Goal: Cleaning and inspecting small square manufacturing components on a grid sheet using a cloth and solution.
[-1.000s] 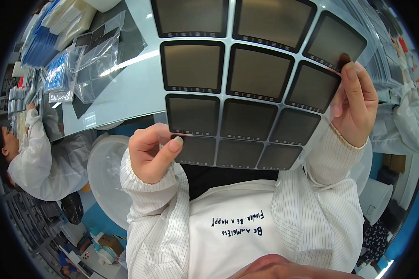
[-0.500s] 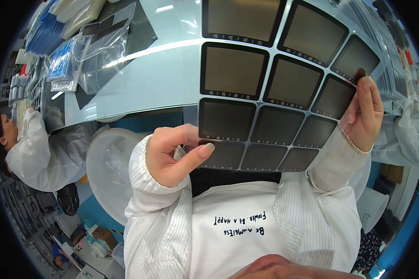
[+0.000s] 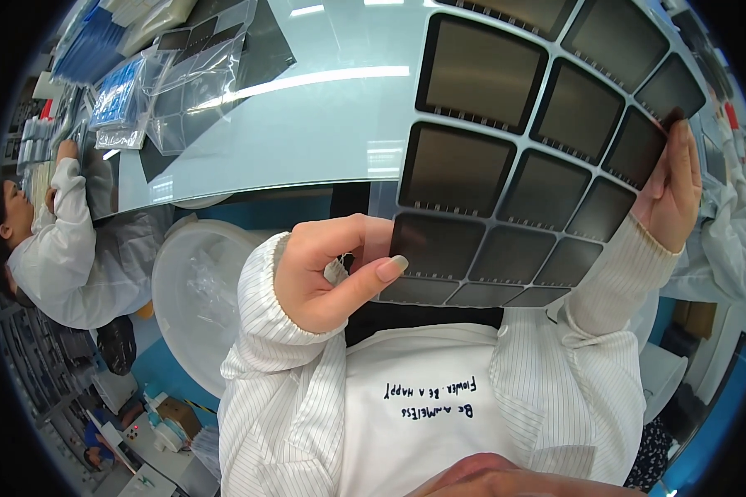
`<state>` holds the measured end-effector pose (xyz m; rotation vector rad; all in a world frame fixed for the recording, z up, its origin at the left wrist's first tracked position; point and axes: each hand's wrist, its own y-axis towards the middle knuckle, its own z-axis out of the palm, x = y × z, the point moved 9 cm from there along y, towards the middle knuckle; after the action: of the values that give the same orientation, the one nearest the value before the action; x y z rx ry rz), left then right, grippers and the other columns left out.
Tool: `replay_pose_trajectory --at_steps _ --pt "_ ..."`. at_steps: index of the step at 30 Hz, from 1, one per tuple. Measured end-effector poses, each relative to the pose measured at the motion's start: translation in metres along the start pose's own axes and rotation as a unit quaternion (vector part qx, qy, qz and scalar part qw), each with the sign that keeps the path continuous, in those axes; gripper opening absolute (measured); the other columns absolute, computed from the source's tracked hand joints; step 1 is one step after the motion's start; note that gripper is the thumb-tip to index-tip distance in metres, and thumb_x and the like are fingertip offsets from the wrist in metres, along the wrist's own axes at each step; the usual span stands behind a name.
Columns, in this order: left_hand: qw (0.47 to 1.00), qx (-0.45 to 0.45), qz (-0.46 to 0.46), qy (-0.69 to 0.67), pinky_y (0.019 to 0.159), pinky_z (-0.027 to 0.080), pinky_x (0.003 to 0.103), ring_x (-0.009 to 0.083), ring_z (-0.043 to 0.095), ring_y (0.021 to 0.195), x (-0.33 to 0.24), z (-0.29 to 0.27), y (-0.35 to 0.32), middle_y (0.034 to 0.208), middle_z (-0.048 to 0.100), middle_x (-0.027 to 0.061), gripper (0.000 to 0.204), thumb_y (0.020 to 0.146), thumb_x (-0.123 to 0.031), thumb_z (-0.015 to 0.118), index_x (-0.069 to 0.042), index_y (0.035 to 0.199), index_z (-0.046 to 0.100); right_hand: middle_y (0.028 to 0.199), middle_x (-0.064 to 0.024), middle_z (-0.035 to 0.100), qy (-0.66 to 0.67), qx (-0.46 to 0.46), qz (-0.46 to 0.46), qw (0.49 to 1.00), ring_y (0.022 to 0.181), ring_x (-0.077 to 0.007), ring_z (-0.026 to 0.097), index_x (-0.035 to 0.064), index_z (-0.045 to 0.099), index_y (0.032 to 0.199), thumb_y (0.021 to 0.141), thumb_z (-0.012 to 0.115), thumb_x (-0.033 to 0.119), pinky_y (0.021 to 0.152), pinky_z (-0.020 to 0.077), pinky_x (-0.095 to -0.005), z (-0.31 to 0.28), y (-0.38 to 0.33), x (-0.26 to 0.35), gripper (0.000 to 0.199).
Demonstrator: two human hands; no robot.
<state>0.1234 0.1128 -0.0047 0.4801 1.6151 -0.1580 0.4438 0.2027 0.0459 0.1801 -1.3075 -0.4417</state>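
Held up close before the face, above the pale glossy worktable (image 3: 307,124): a thin, flexible sheet of dark square panels set in a grid on clear film (image 3: 514,157), tilted so that its far corner rises toward the upper right. Left hand (image 3: 331,277) at the sheet's lower left corner, thumb and forefinger pressed together in a pinch on the sheet's edge, with a small pale scrap (image 3: 336,271) caught between them, perhaps a tab or bit of backing, too small to tell. Right hand (image 3: 667,195) at the sheet's right edge, fingers straight and close together behind the film, thumb side bearing on the border near the dark panels there. To do this well: best to keep fingertips on the clear margin and off the dark squares, since smudges likely show on such surfaces; best to hold the right edge steady as an anchor while the left pinch works at the corner, so the film does not buckle or crease between the rows; any pull is probably safest slow and low along the sheet, not outward, with an even light tension across the grid. Left of the sheet, on the table, clear plastic bags with dark sheets inside (image 3: 199,74); below the sheet's left corner, a round white plastic tub (image 3: 195,298); farther left, another person in a white coat (image 3: 54,240) busy at the same table.
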Motion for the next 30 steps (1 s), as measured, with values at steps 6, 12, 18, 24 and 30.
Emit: replay_pose_trajectory --at_steps 6,12,18,24,30 --pt "1.000 0.018 -0.018 0.016 0.061 0.047 0.021 0.0088 0.060 0.063 0.001 -0.004 -0.006 0.080 0.069 0.0102 0.015 0.089 -0.006 0.055 0.004 0.097 0.063 0.108 -0.0114 0.069 0.016 -0.001 -0.015 1.000 0.047 -0.0021 0.043 -0.0015 0.065 0.114 0.094 0.058 0.012 0.044 0.0329 -0.0116 0.005 0.013 0.002 0.024" --pt "1.000 -0.023 -0.010 -0.014 0.062 0.047 0.021 0.0088 0.060 0.065 0.001 -0.010 -0.008 0.080 0.068 0.0099 0.016 0.091 -0.009 0.057 0.005 0.096 0.062 0.110 -0.0128 0.068 0.020 0.006 -0.021 1.000 0.047 -0.0028 0.043 -0.0008 0.064 0.116 0.095 0.057 0.012 0.045 0.0335 -0.0119 0.017 0.017 0.001 0.025" --pt "0.996 -0.074 0.005 -0.048 0.056 0.042 0.020 0.0065 0.052 0.058 0.004 -0.023 -0.012 0.074 0.065 0.0053 0.018 0.088 -0.003 0.056 0.006 0.102 0.063 0.107 -0.0111 0.069 0.047 0.051 -0.032 0.997 0.048 -0.0025 0.044 -0.0001 0.065 0.115 0.095 0.056 0.012 0.045 0.0337 -0.0116 0.034 0.020 0.004 0.025" --pt "0.993 -0.110 -0.005 -0.038 0.057 0.042 0.020 0.0068 0.054 0.062 0.000 -0.033 -0.015 0.076 0.065 0.0055 0.018 0.090 -0.004 0.055 0.006 0.103 0.063 0.110 -0.0115 0.068 -0.007 0.020 -0.031 0.999 0.048 -0.0017 0.042 -0.0021 0.061 0.120 0.097 0.050 0.010 0.047 0.0355 -0.0115 0.024 0.027 0.000 0.027" --pt "0.991 -0.130 0.001 -0.036 0.066 0.045 0.020 0.0079 0.058 0.069 -0.003 -0.046 -0.021 0.084 0.067 0.0074 0.020 0.091 -0.005 0.055 0.006 0.105 0.062 0.106 -0.0107 0.069 0.026 0.082 -0.016 0.996 0.047 -0.0015 0.042 -0.0020 0.060 0.121 0.098 0.051 0.012 0.045 0.0354 -0.0115 0.051 0.025 -0.003 0.028"
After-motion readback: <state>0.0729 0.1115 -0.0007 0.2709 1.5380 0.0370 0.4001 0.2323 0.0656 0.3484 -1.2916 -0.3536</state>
